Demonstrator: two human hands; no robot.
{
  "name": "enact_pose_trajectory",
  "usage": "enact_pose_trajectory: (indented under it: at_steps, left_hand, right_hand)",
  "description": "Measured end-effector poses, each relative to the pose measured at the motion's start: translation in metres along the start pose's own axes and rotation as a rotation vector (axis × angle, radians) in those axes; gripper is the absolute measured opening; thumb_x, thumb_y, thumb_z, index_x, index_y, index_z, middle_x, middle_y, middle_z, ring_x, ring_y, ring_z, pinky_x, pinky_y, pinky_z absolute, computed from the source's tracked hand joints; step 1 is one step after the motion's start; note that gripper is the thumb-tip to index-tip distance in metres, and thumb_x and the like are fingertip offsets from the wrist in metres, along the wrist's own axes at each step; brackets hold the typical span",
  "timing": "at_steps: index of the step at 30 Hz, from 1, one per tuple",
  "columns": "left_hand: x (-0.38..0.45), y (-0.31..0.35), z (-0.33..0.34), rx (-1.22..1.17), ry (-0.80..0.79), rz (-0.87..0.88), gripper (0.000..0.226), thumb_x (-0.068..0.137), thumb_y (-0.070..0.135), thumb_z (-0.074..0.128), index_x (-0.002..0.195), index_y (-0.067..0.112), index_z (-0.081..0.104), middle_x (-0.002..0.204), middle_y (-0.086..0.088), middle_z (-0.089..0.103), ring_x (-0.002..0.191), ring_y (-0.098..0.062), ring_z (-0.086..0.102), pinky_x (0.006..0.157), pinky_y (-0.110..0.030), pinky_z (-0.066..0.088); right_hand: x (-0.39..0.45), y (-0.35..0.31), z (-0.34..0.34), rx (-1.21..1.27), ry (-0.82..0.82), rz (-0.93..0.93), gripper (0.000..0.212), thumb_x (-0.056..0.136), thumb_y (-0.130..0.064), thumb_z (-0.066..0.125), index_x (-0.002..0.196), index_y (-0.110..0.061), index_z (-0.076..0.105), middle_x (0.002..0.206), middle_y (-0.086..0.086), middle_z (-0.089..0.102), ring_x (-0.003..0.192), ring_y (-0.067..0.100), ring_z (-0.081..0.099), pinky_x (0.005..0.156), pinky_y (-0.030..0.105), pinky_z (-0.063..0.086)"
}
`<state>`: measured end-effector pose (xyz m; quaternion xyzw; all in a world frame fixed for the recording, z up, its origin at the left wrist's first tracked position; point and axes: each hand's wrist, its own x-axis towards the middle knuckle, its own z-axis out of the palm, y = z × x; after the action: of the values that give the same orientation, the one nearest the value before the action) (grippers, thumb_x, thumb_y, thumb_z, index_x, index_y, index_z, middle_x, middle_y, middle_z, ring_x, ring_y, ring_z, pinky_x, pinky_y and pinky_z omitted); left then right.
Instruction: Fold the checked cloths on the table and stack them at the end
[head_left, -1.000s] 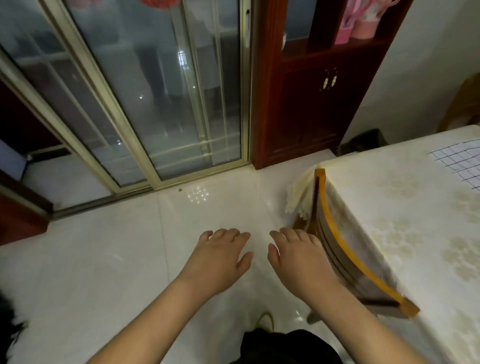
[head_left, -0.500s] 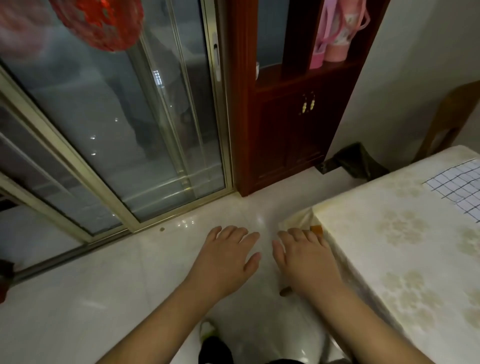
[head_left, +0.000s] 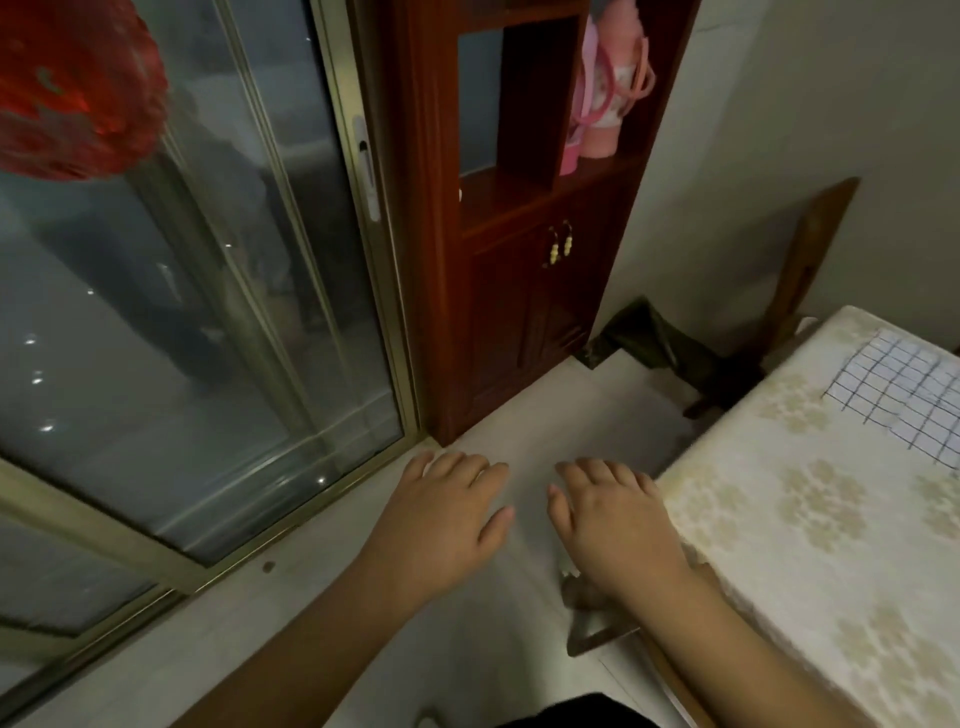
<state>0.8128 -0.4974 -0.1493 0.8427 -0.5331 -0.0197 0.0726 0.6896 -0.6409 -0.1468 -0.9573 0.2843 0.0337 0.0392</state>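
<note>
A white cloth with a dark checked grid (head_left: 901, 387) lies flat near the far right edge of a table (head_left: 789, 525) covered in a cream flowered tablecloth. Part of the cloth runs out of view. My left hand (head_left: 447, 514) and my right hand (head_left: 613, 519) hover palm-down over the pale tiled floor, left of the table's corner. Both hands hold nothing, and their fingers are extended, slightly spread. My right hand is close to the table's edge, well short of the checked cloth.
A dark red wooden cabinet (head_left: 524, 291) stands ahead, with pink bottles (head_left: 608, 98) on its shelf. Sliding glass doors (head_left: 208, 291) fill the left. A dark bag (head_left: 660, 345) lies on the floor beside a wooden chair (head_left: 810, 260) at the table's far end.
The view has tilted up and swung right, so the cabinet and more of the checked cloth show. Both hands keep the same pose and stay side by side.
</note>
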Motion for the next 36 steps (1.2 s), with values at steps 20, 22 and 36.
enact_pose_trajectory:
  at_steps: [20,22,36]
  left_hand:
    - [0.28,-0.038,0.014,0.022,-0.024,0.33,0.051,0.091,0.045,0.032,0.126,0.021,0.061,0.112,0.008,0.068,0.108,-0.015,0.062,0.094,-0.044,0.048]
    - [0.308,-0.041,0.012,0.008,-0.039,0.349,0.049,0.091,0.045,0.034,0.125,0.02,0.062,0.112,0.008,0.069,0.11,-0.014,0.062,0.096,-0.044,0.048]
    - [0.503,-0.069,0.027,-0.039,-0.051,0.616,0.05,0.09,0.046,0.036,0.123,0.02,0.061,0.119,0.0,0.063,0.111,-0.022,0.059,0.091,-0.042,0.05]
  right_hand:
    - [0.197,0.083,-0.003,0.101,-0.015,0.303,0.09,0.078,-0.055,-0.015,0.142,-0.03,0.044,0.146,-0.003,0.048,0.134,0.019,0.044,0.111,0.037,0.03]
    - [0.213,0.095,-0.011,0.1,-0.016,0.319,0.079,0.087,-0.053,-0.008,0.143,-0.029,0.043,0.147,-0.002,0.047,0.135,0.02,0.043,0.112,0.038,0.029]
    - [0.353,0.146,-0.017,0.025,0.008,0.676,0.06,0.092,-0.052,0.022,0.122,-0.022,0.064,0.124,0.005,0.065,0.118,0.027,0.06,0.104,0.05,0.041]
